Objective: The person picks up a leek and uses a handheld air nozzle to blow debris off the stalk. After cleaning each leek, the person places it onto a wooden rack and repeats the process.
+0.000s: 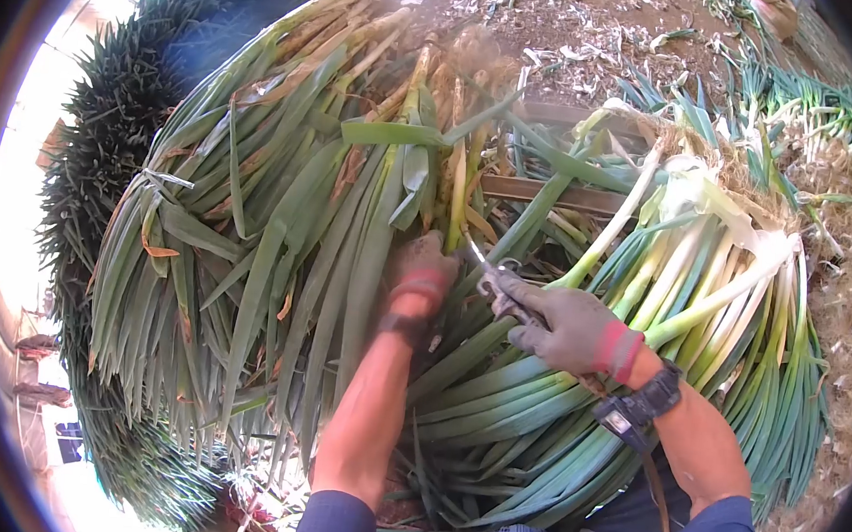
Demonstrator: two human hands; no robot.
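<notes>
My left hand (424,268), in a grey and red work glove, is closed round a leek (457,184) whose yellowish stem and roots point away from me. In my right hand (572,328), gloved alike, is a metal air blow gun (499,289). Its thin nozzle points at the stem just beside my left hand, and a hose (657,495) hangs below my right wrist. To the left lies a big heap of untrimmed leeks (283,187) with dry outer leaves. Cleaner leeks with white stems (692,275) are piled on the right.
A wooden bar (550,194) runs behind the leeks. Peeled scraps litter the ground (600,41) beyond it. A dense stack of green leaf tops (106,184) rises at the far left. More leeks (813,105) lie at the upper right.
</notes>
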